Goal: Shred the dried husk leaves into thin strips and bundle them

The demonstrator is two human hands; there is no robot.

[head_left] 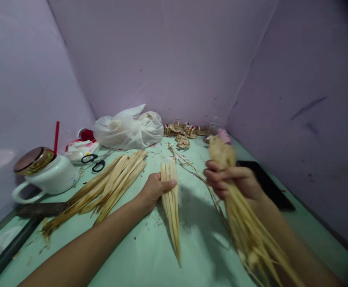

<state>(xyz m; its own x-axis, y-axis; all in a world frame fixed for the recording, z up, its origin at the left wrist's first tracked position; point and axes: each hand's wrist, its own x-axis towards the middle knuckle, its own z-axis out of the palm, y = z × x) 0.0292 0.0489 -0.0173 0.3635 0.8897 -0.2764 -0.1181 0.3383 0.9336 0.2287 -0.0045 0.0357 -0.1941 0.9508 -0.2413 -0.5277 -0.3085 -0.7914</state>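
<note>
My left hand (156, 188) grips a small bunch of pale dried husk strips (171, 211), thumb across the front; the strips taper downward to a point near the table. On the right, my right hand (236, 179) is closed round a larger, slightly blurred bundle of dried husk strips (246, 223), raised above the table, its folded top over my fist and its loose ends trailing down to the right. Left of my left hand lies a pile of dried strips (117, 179). A thin braided cord (200, 175) runs between my two hands along the table.
A white enamel mug (57, 175) with a lidded jar (36, 160) stands at left, near a hammer (27, 227) and black-handled scissors (97, 163). Behind are a white plastic bag (129, 129) and woven pieces (182, 141). A black tray-like object (266, 185) lies at right by the wall.
</note>
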